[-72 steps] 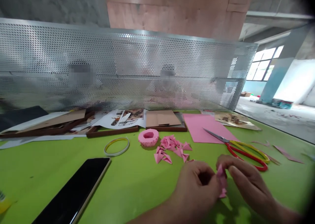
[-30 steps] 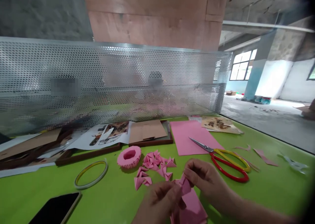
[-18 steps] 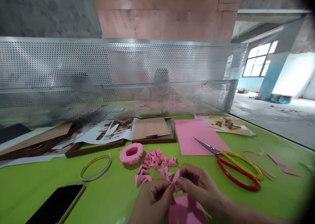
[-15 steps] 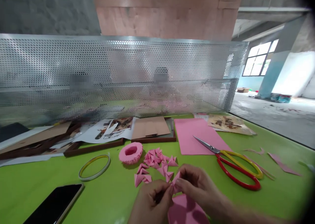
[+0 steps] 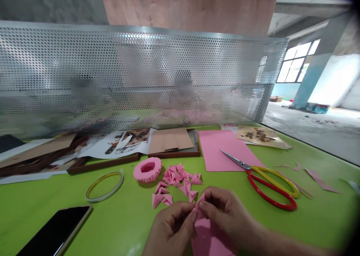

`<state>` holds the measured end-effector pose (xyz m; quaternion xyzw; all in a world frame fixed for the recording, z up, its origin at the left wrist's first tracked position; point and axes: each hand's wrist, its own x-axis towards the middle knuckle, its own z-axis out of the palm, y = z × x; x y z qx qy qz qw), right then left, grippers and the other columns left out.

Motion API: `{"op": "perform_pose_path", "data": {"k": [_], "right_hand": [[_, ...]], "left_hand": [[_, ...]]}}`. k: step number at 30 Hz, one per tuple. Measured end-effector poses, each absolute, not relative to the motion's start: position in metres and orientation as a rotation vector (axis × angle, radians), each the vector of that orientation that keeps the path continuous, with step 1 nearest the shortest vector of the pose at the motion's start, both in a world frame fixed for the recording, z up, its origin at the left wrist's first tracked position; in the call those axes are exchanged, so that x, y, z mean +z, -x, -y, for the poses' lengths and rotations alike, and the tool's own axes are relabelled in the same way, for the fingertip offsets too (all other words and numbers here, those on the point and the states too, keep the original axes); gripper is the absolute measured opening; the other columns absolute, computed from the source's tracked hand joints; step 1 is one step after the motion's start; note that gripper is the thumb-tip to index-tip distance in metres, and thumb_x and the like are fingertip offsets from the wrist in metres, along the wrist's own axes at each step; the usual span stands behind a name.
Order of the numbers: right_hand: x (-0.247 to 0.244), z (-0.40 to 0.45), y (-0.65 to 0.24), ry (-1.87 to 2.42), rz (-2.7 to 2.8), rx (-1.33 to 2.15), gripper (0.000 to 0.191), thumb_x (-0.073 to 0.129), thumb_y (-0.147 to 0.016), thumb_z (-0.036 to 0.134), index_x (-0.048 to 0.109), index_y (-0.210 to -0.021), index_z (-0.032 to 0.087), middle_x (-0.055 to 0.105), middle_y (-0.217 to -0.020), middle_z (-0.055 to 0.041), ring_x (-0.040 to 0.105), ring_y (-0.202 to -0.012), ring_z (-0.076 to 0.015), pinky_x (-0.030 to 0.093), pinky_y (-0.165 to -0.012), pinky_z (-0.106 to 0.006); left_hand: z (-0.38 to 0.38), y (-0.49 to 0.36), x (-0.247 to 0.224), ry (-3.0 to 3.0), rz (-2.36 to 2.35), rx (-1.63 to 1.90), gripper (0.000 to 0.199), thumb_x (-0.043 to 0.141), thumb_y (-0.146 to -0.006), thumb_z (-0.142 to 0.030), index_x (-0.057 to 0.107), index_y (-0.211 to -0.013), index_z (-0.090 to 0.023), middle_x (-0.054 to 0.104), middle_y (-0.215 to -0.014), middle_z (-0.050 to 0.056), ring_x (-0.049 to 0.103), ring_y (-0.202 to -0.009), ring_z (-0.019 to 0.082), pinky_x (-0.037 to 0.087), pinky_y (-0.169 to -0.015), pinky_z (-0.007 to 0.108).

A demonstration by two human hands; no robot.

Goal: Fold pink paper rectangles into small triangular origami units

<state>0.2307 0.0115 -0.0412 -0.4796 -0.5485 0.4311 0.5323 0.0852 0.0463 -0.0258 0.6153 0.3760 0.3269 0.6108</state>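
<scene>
Head view: a small pink paper piece [image 5: 200, 201] is pinched by the left hand [image 5: 172, 226] and right hand [image 5: 228, 213] over the bench [image 5: 118, 226]; likely light, crisp and easily crushed, it is best gripped gently at its edges.

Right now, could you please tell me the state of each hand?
Left hand: closed, pinching a small pink paper piece at the fingertips.
Right hand: closed, pinching the same piece.

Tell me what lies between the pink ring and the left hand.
In the head view, folded pink pieces lie on the green table between the pink ring and the left hand.
</scene>
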Motion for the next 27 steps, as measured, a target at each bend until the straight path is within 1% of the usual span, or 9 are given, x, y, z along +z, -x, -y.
{"op": "perform_pose_path", "data": {"k": [3, 6, 9, 12, 15, 17, 19, 24, 27], "right_hand": [[-0.039, -0.010, -0.231, 1.144, 1.306, 1.052, 0.020, 0.062, -0.076, 0.030, 0.054, -0.065, 0.016, 0.048, -0.059, 0.0036, 0.045, -0.056, -0.0109, 0.036, -0.053, -0.022], [-0.038, -0.008, -0.233, 1.164, 1.349, 0.972, 0.004, 0.062, -0.072, 0.016, 0.059, -0.075, 0.016, 0.050, -0.062, 0.0037, 0.046, -0.057, -0.0111, 0.037, -0.054, -0.022], [-0.038, -0.007, -0.235, 1.186, 1.398, 0.853, 0.018, 0.058, -0.069, 0.009, 0.063, -0.084, 0.016, 0.053, -0.064, 0.0026, 0.047, -0.059, -0.0116, 0.039, -0.055, -0.022], [-0.039, -0.007, -0.236, 1.216, 1.428, 0.837, 0.012, 0.056, -0.071, 0.009, 0.064, -0.079, 0.015, 0.058, -0.066, 0.0001, 0.051, -0.061, -0.0127, 0.042, -0.057, -0.023], [-0.039, -0.008, -0.235, 1.228, 1.405, 0.836, 0.008, 0.058, -0.072, 0.011, 0.064, -0.076, 0.015, 0.059, -0.065, 0.0002, 0.052, -0.060, -0.0126, 0.042, -0.056, -0.022], [-0.038, -0.007, -0.235, 1.223, 1.415, 0.813, 0.008, 0.058, -0.072, 0.011, 0.064, -0.076, 0.015, 0.059, -0.065, 0.0007, 0.052, -0.059, -0.0120, 0.042, -0.055, -0.022], [-0.036, -0.007, -0.235, 1.222, 1.475, 0.750, 0.010, 0.058, -0.072, 0.010, 0.064, -0.076, 0.016, 0.059, -0.064, 0.0006, 0.052, -0.059, -0.0118, 0.043, -0.054, -0.021], [-0.034, -0.004, -0.239, 1.100, 1.669, 0.535, 0.018, 0.058, -0.074, 0.006, 0.069, -0.081, 0.018, 0.061, -0.081, -0.0045, 0.059, -0.075, -0.0159, 0.049, -0.067, -0.025], [-0.034, -0.001, -0.241, 1.036, 1.747, 0.474, 0.022, 0.058, -0.075, 0.005, 0.070, -0.085, 0.020, 0.060, -0.083, -0.0043, 0.060, -0.076, -0.0150, 0.049, -0.068, -0.024]], "left_hand": [[-0.048, -0.084, -0.026, -1.397, -0.875, 0.767, 0.014, 0.063, -0.070, -0.025, 0.068, -0.060, -0.016, 0.052, -0.052, -0.005, 0.037, -0.047, 0.008, 0.029, -0.047, 0.020], [-0.052, -0.082, -0.028, -1.352, -0.886, 0.706, 0.014, 0.066, -0.069, -0.024, 0.067, -0.057, -0.016, 0.043, -0.045, -0.008, 0.027, -0.041, 0.006, 0.023, -0.042, 0.019], [-0.055, -0.081, -0.029, -1.312, -0.867, 0.667, 0.016, 0.071, -0.065, -0.027, 0.067, -0.054, -0.015, 0.044, -0.044, -0.008, 0.029, -0.042, 0.006, 0.023, -0.042, 0.019], [-0.055, -0.083, -0.028, -1.236, -0.831, 0.677, 0.020, 0.075, -0.061, -0.033, 0.069, -0.056, -0.015, 0.053, -0.048, -0.005, 0.039, -0.048, 0.007, 0.031, -0.048, 0.019], [-0.056, -0.084, -0.028, -1.182, -0.792, 0.643, 0.025, 0.076, -0.059, -0.038, 0.073, -0.064, -0.014, 0.061, -0.056, -0.001, 0.049, -0.058, 0.012, 0.037, -0.057, 0.022], [-0.056, -0.084, -0.029, -1.187, -0.787, 0.623, 0.028, 0.077, -0.058, -0.041, 0.074, -0.065, -0.013, 0.060, -0.055, 0.000, 0.048, -0.058, 0.012, 0.036, -0.058, 0.023], [-0.057, -0.083, -0.029, -1.205, -0.814, 0.620, 0.030, 0.076, -0.057, -0.043, 0.074, -0.062, -0.013, 0.059, -0.054, -0.001, 0.044, -0.054, 0.010, 0.033, -0.054, 0.022], [-0.056, -0.081, -0.030, -1.227, -0.835, 0.620, 0.029, 0.076, -0.058, -0.042, 0.070, -0.056, -0.014, 0.051, -0.049, -0.004, 0.037, -0.050, 0.008, 0.028, -0.050, 0.021], [-0.056, -0.081, -0.031, -1.239, -0.817, 0.626, 0.029, 0.075, -0.059, -0.042, 0.068, -0.055, -0.014, 0.048, -0.048, -0.005, 0.034, -0.049, 0.008, 0.026, -0.049, 0.021]]}}
